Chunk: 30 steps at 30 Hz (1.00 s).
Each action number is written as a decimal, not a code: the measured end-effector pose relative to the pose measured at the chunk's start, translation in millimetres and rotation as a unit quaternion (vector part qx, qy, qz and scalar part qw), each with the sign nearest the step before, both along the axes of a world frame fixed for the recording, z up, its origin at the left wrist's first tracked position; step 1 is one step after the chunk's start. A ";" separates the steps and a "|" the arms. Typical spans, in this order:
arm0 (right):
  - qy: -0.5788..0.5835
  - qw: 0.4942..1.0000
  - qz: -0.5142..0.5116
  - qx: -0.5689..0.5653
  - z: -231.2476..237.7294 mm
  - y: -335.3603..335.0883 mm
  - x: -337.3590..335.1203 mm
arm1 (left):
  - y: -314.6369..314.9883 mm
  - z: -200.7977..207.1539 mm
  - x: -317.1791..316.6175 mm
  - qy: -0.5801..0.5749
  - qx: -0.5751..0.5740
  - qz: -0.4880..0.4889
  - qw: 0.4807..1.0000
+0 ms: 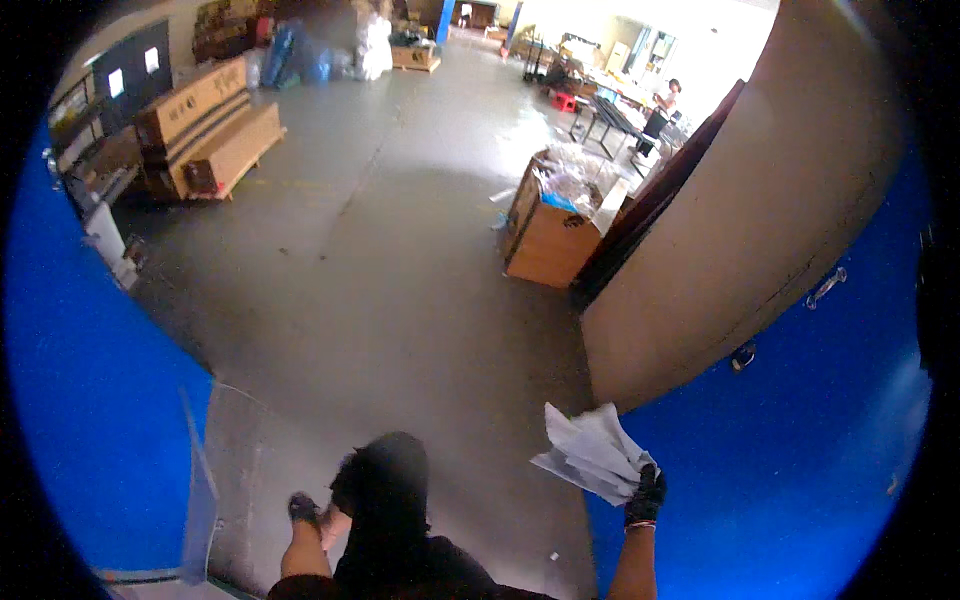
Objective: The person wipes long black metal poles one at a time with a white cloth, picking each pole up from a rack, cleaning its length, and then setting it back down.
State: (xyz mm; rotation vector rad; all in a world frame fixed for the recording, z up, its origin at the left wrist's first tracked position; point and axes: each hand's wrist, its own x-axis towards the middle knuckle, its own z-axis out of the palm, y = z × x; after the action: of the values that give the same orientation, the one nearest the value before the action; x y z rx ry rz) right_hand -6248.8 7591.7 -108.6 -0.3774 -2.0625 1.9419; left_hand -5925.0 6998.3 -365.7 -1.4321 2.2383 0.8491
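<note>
right grip (646,495) pinches a white sheet (597,453). left of that sheet, left grip (303,509) is blurred; i cannot tell its state.

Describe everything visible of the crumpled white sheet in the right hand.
The white sheet looks thin, greyish in shade, and creased into overlapping folds with pointed corners; whether cloth or paper, one layer or several, is unclear. The black-gloved right hand grips its lower right end, and the rest fans up and leftward, held above the grey floor.
</note>
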 end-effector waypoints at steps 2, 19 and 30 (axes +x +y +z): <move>-0.054 0.993 -0.062 0.083 -3.2 32.3 -2.2 | 36.1 -20.1 -80.5 0.034 0.081 -0.105 0.991; -0.100 0.904 0.170 0.380 -60.4 -98.6 -320.7 | -133.4 -23.6 -223.8 -0.173 0.094 -0.340 0.920; -0.177 0.958 0.064 0.218 -34.4 -268.2 -635.2 | -329.9 -14.3 -672.2 0.044 0.005 -0.393 0.919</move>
State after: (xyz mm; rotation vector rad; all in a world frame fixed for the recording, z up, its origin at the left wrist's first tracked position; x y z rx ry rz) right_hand -6884.1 7323.5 -142.9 -0.5289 -2.7250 1.4949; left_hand -6597.2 6668.5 -380.0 -0.3815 2.5384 0.6349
